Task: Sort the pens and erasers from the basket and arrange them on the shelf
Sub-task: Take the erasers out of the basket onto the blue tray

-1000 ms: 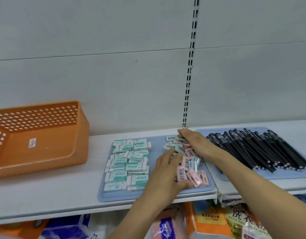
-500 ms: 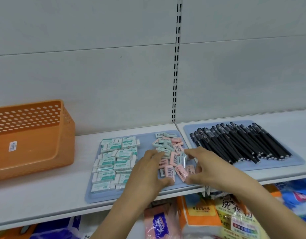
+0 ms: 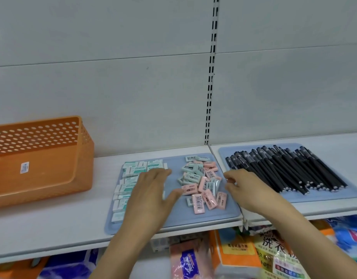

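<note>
**Both hands over the eraser mat, nothing held**

Nearest, below the shelf edge: packaged goods [image 3: 278, 256] on the lower level, print partly blurred.

Left hand [image 3: 151, 196] lies flat over the blue mat [image 3: 229, 210], fingers straight, covering part of the white-and-green erasers [image 3: 133, 172], which sit in tidy rows on the mat's left half. Thumb points toward the loose heap of pink and mint erasers [image 3: 201, 184] on the mat's right half — it grips nothing.

Right hand [image 3: 248, 188] hovers at the mat's right edge, just beside the heap, fingers loosely bent, nothing in them.

Right of that, a second blue mat [image 3: 352, 186] carries the black pens [image 3: 284, 170], laid side by side on a slant.

Far left on the white shelf [image 3: 53, 222]: orange perforated basket [image 3: 43, 158], well apart from the mats, white sticker on its inside — contents cannot be seen from here.
</note>
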The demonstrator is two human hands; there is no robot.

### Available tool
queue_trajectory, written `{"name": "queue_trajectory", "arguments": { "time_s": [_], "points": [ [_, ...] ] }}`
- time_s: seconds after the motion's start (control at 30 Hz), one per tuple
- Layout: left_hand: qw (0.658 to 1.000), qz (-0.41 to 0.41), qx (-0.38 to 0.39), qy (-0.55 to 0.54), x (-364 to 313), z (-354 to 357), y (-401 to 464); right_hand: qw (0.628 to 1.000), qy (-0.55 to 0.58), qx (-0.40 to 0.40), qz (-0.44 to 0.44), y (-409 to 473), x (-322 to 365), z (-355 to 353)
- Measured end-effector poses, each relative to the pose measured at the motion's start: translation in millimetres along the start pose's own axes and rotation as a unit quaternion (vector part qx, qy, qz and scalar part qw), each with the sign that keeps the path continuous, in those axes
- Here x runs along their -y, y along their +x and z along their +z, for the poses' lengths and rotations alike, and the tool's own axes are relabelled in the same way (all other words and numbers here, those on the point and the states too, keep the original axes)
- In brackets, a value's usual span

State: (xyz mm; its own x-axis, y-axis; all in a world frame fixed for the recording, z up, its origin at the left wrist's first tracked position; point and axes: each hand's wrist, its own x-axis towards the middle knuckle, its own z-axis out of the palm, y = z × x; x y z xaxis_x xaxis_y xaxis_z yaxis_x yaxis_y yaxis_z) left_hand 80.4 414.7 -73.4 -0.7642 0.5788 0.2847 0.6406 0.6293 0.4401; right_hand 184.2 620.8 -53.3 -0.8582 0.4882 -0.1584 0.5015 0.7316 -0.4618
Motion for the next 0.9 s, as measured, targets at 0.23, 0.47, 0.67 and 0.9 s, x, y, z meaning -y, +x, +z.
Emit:
{"name": "queue_trajectory", "arguments": {
  "time_s": [0.23,0.47,0.67,0.9],
  "points": [
    [0.982,-0.165,0.054,0.075,69,-36,-14,0.997,-0.038,0.02,0.066,15,18,-2],
    [0.945,-0.297,0.094,-0.096,82,-51,-7,0.994,-0.013,0.018,0.109,21,32,0],
    [0.873,-0.376,0.126,-0.284,87,-61,5,0.988,0.066,0.001,0.14,23,31,7],
    [0.921,-0.335,0.103,-0.169,95,-51,-3,0.985,0.082,-0.007,0.15,1,31,28]
  ]
}}
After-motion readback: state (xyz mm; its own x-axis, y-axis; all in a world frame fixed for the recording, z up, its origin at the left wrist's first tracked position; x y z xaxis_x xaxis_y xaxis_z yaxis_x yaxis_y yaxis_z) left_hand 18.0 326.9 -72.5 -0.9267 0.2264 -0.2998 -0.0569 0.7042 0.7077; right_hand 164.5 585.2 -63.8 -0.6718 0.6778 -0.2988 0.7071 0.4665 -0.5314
